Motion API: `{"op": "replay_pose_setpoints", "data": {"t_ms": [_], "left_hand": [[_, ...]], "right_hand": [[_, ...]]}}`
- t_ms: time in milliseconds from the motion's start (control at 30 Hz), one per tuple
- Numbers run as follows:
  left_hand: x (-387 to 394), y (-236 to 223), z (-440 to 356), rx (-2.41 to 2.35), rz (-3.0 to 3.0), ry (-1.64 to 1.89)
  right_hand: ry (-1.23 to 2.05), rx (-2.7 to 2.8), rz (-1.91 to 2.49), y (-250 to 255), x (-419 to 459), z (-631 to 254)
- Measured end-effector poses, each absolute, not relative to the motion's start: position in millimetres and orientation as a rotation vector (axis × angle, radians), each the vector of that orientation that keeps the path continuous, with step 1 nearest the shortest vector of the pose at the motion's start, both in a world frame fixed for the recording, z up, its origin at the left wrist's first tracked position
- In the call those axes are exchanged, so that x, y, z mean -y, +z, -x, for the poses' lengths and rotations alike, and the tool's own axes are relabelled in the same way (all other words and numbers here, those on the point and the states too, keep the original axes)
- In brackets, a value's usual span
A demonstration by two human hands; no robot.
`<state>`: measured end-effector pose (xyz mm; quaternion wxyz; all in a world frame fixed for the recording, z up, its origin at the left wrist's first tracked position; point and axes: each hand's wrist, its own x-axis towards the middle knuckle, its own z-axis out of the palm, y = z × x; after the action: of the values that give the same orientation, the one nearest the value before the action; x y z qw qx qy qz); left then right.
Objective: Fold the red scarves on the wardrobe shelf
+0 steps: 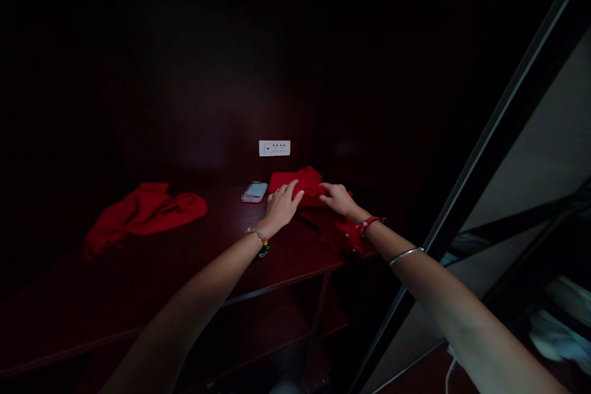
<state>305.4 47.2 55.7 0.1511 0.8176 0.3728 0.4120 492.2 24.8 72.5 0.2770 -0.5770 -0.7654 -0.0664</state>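
Observation:
A bright red scarf (308, 180) with a fringed end lies bunched on the dark wooden shelf (221, 258). My left hand (281, 206) is at its left side, thumb and fingers closed on the cloth. From the right, my right hand (339, 198) pinches the same scarf between thumb and fingers. The fringe hangs toward the shelf's front edge, below my right hand. Another red fringed scarf (148, 212) lies loosely crumpled on the left part of the shelf, apart from both hands.
A phone (257, 192) with a lit screen lies just left of my left hand. Behind it, a white socket panel (274, 148) is set in the dark back wall. A dark framed door edge (462, 154) slants along the right. Lower compartments open below the shelf.

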Motion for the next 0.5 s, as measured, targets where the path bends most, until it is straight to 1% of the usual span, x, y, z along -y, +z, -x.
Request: {"op": "replay_pose_setpoints", "data": {"t_ms": [100, 267, 333, 400, 500], "left_hand": [[-52.0, 58.7, -291.0, -1.186, -2.107, 1.383], [-62.2, 59.5, -253.6, -1.285, -1.919, 1.542], [-63.9, 64.6, -232.3, -1.255, -1.834, 1.648], [-63.1, 73.8, -205.2, -1.165, -1.752, 1.746], [-57.7, 90.6, -154.8, -0.995, -1.630, 1.754]], "right_hand": [[-0.221, 1.971, 1.489, 108.6, -36.0, -489.3], [-0.211, 1.837, 1.326, 169.4, -44.3, -464.5], [-0.098, 1.781, 1.224, 192.2, -46.2, -444.5], [0.106, 1.729, 1.122, 208.1, -49.4, -419.5], [0.419, 1.637, 1.020, 205.1, -56.9, -376.3]]}}
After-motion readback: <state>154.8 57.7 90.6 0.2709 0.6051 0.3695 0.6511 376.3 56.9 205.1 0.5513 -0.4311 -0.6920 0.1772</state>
